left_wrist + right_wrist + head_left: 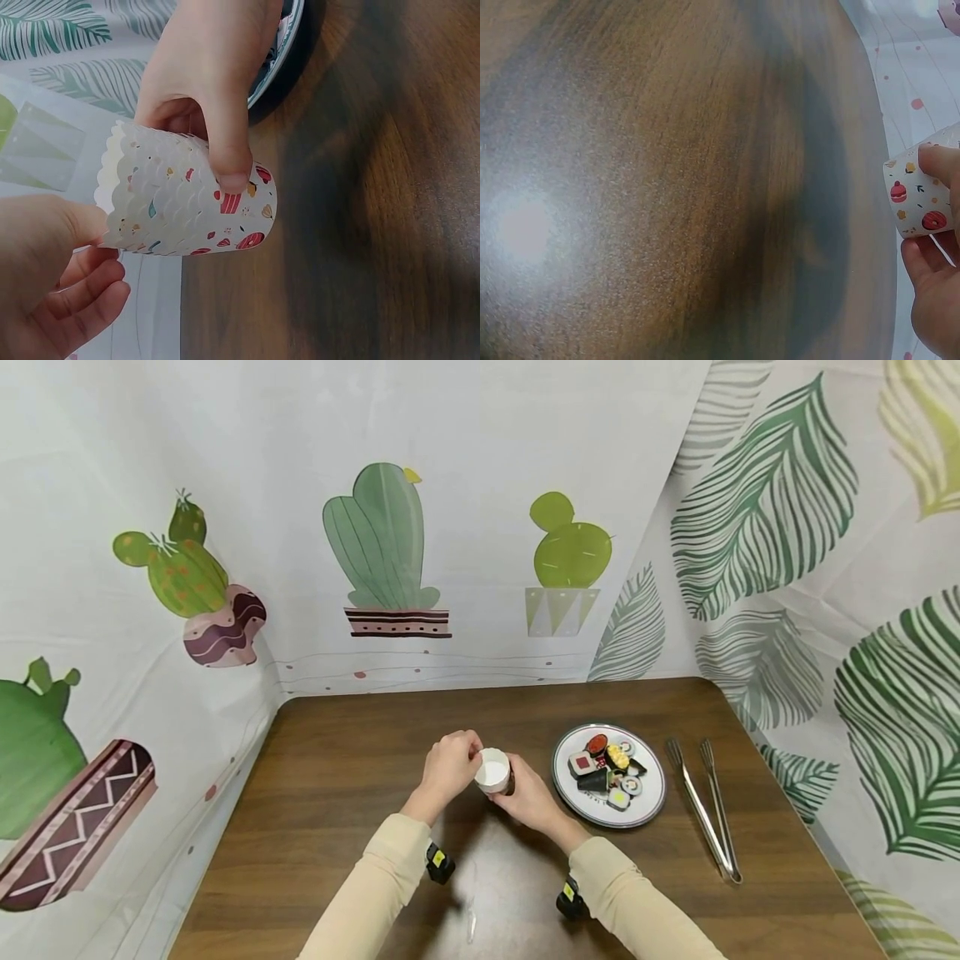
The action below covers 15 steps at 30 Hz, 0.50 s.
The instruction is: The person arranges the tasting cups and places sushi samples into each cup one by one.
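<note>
A stack of nested paper baking cups (492, 772) is held above the table between both hands. In the left wrist view, the paper cups (161, 199) lie sideways, white with printed red cakes and scalloped rims. My right hand (531, 797) grips the stack round its lower part, thumb on the printed side. At the rim, my left hand (448, 768) pinches the scalloped edge between thumb and forefinger, its other fingers loosely curled. Only the base end of the stack (916, 196) shows in the right wrist view, at the right edge with the right hand's fingers.
To the right stands a round plate (647, 799) with a dark rim and several sushi pieces (606, 770). Beyond it lie metal tongs (705, 814), spread apart. The brown wooden table (337, 752) meets a printed cloth backdrop (480, 527) at the back and sides.
</note>
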### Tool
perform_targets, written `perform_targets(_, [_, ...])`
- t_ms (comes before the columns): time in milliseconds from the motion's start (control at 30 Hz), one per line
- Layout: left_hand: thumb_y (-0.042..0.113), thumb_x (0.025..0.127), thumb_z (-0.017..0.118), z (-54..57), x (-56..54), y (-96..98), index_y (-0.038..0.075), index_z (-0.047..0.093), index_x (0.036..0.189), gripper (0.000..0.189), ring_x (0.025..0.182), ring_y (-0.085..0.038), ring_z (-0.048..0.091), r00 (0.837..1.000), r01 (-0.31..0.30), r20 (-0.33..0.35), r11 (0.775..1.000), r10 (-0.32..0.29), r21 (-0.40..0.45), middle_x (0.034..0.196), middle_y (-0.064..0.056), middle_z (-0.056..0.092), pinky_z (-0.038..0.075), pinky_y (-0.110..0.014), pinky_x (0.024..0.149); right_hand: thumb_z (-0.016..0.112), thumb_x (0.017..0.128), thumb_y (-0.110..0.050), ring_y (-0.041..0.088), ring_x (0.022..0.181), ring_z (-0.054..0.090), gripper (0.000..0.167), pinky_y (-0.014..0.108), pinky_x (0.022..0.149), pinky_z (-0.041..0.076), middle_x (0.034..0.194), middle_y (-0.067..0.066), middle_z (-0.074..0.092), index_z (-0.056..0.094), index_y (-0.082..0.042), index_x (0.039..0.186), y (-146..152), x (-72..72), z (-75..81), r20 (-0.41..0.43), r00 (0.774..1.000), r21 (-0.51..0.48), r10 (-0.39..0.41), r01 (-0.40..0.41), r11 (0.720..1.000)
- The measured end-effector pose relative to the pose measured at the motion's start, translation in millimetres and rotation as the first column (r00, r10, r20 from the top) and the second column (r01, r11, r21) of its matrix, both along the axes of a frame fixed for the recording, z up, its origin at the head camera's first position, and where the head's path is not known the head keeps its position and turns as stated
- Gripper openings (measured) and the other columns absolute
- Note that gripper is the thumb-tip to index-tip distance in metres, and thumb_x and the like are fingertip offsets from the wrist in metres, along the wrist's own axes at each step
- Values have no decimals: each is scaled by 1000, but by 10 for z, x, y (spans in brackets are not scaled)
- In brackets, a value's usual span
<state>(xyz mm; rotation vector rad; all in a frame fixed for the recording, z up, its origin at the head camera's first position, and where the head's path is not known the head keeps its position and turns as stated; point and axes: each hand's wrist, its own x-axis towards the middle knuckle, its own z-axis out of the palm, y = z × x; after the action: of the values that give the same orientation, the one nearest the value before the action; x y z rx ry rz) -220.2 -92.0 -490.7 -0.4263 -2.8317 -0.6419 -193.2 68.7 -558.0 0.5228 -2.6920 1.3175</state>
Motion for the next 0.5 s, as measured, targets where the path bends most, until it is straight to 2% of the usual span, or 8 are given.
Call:
perform_targets(267, [12,77,68,35,9,2,14,64,76,5,55,-11,51,1000,3,-22,1000,-3,-5,69,5,59,40,-24,47,79,68,-11,27,104,57,63,42,89,45,114,13,57,46,-1,120,-8,11,3,12,1000,3,-7,7,1000])
perform_targets(500, [10,78,67,112,19,5,14,65,76,4,57,-12,54,999,12,-35,1000,-12,5,71,4,61,42,-25,48,79,67,-11,27,105,56,63,42,89,45,114,13,58,47,-1,121,-6,9,-4,-1,1000,1,-6,6,1000])
